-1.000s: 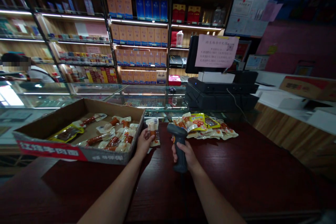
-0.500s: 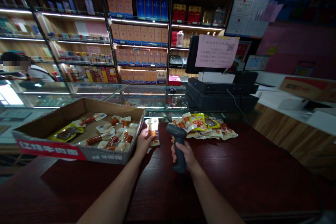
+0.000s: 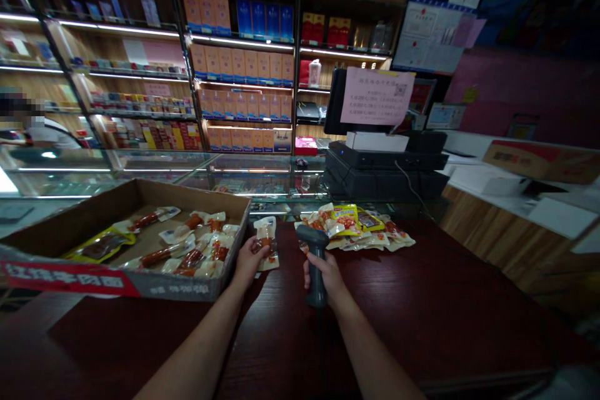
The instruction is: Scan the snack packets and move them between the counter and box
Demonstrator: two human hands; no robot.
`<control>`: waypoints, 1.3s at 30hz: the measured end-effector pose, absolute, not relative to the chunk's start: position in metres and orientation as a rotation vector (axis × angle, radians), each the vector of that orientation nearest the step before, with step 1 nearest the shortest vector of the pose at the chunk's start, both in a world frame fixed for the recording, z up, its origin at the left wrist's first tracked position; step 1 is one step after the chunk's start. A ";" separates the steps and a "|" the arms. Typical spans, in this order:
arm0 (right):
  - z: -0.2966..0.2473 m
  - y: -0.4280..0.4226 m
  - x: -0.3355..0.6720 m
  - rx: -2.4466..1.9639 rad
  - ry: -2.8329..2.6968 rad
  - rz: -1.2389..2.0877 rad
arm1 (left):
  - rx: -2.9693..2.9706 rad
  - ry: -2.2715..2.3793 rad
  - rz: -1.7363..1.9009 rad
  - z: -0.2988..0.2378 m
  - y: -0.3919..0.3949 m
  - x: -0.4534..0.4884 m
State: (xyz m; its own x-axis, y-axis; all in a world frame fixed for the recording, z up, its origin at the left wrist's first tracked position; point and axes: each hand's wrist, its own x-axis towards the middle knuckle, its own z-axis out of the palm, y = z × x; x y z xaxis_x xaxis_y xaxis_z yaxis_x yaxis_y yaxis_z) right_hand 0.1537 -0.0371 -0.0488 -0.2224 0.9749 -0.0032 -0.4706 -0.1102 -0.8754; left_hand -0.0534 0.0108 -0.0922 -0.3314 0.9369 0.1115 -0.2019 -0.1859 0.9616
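Taking the gap between your hands as the clock's centre, with twelve straight ahead, your left hand is at nine o'clock, thumb and fingers pinching the near-left edge of a clear-and-white food packet. That packet lies toward eleven o'clock, its long side pointing away from you, brown food showing through the wrap; whether it is lifted off the dark red counter you cannot tell. Your right hand is at three o'clock, its fingers wrapped around the handle of a dark grey scanner, which you hold upright with the head on top, just beside the packet but apart from it. At nine to ten o'clock, just beyond your left hand, sits an open cardboard box with a red printed strip on its near wall; inside, similar packets crowd the right half and a yellow-edged packet lies on the left. At two o'clock, beyond the scanner, is a loose pile of packets, with yellow ones on top. Farther off at one o'clock stands a monitor with a pink sheet on it. Lit shelves of tan boxes rise at eleven to twelve, and a person in white is at ten.
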 end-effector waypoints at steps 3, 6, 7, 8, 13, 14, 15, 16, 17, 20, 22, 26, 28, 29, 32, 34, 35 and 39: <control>-0.036 -0.033 0.168 -0.890 -0.882 1.508 | 0.933 1.125 1.583 -0.088 0.011 -0.045; -0.022 -0.031 0.189 -0.916 -0.882 1.443 | 0.909 1.004 1.505 -0.080 0.018 -0.027; -0.018 -0.030 0.195 -0.917 -0.886 1.420 | 0.896 0.967 1.496 -0.076 0.022 -0.019; -0.015 -0.030 0.202 -0.919 -0.887 1.399 | 0.882 0.938 1.495 -0.073 0.027 -0.011; -0.010 -0.036 0.221 -0.948 -0.857 1.348 | 1.067 1.237 1.446 -0.063 0.061 0.016; -0.011 -0.037 0.223 -0.950 -0.853 1.349 | 1.184 1.388 1.383 -0.064 0.066 0.018; -0.011 -0.039 0.224 -0.952 -0.852 1.354 | 1.313 1.530 1.297 -0.064 0.070 0.019; -0.012 -0.040 0.225 -0.955 -0.850 1.357 | 1.439 1.646 1.203 -0.066 0.072 0.020; -0.013 -0.041 0.226 -0.957 -0.850 1.360 | 1.553 1.729 1.117 -0.068 0.073 0.020; -0.016 -0.041 0.226 -0.957 -0.858 1.368 | 1.793 1.871 1.008 -0.075 0.071 0.022; -0.017 -0.041 0.223 -0.951 -0.859 1.379 | 1.863 1.941 1.011 -0.079 0.069 0.023; -0.015 -0.041 0.214 -0.941 -0.862 1.403 | 1.848 1.978 1.068 -0.080 0.063 0.024; -0.013 -0.042 0.208 -0.936 -0.877 1.419 | 1.835 1.973 1.122 -0.075 0.057 0.022; -0.012 -0.042 0.205 -0.936 -0.886 1.431 | 1.838 1.964 1.152 -0.071 0.053 0.020; -0.012 -0.042 0.192 -0.950 -0.907 1.469 | 1.912 1.901 1.265 -0.049 0.037 0.012; -0.014 -0.041 0.181 -0.943 -0.914 1.487 | 2.006 1.855 1.339 -0.026 0.028 -0.002; -0.015 -0.040 0.176 -0.931 -0.918 1.499 | 2.055 1.848 1.354 -0.013 0.026 -0.013; -0.020 -0.036 0.152 -0.868 -0.951 1.560 | 2.062 2.104 1.048 0.041 0.032 -0.082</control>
State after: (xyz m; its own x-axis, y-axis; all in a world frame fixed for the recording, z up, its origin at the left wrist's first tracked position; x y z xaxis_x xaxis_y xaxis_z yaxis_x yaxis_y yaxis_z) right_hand 0.1524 -0.0363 -0.0204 -0.1719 0.9837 -0.0523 -0.4037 -0.1188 -0.9071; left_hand -0.0822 0.0318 0.0413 -0.1301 0.8925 0.4318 0.8825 -0.0943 0.4608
